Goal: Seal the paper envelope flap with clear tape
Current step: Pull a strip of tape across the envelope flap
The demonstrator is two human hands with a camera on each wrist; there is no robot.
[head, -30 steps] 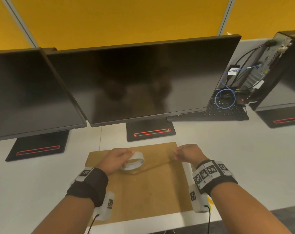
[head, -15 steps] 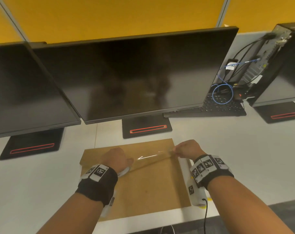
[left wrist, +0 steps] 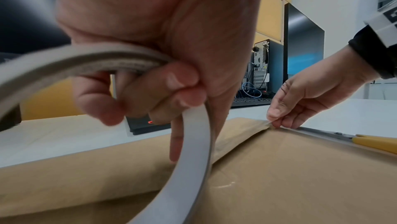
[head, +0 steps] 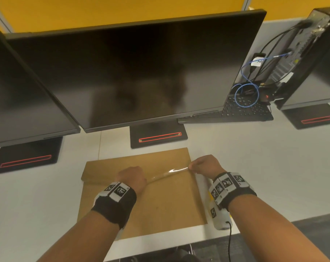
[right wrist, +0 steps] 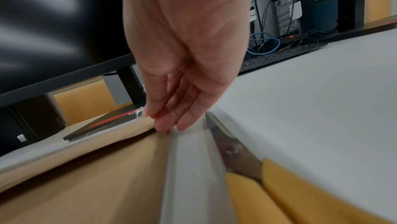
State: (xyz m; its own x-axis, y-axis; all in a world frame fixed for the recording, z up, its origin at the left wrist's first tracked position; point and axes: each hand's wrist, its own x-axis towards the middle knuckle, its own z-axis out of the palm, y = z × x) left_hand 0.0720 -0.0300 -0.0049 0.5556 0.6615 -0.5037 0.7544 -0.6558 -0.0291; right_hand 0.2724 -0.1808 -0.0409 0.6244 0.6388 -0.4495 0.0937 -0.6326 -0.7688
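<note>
Head view: left hand (head: pixel 131 177) is gripping the tape roll (left wrist: pixel 191 151) on the envelope (head: pixel 160 203), while right hand (head: pixel 205 165) fingers (left wrist: pixel 273 113) are pinching the stretched tape strip (head: pixel 170 173) (scissors (right wrist: pixel 240 159) lying beside).

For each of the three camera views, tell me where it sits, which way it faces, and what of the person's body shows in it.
Head: worn on the head, looking forward and down at the envelope, the stretched tape, both forearms, the left hand and the right hand.
Left wrist: low above the envelope, looking along the left hand's grip on the tape roll toward the right hand.
Right wrist: low, looking along the right hand's fingers to the envelope's edge, scissors beside it.
Shared: both wrist views show the scissors, the envelope and the right hand.
</note>
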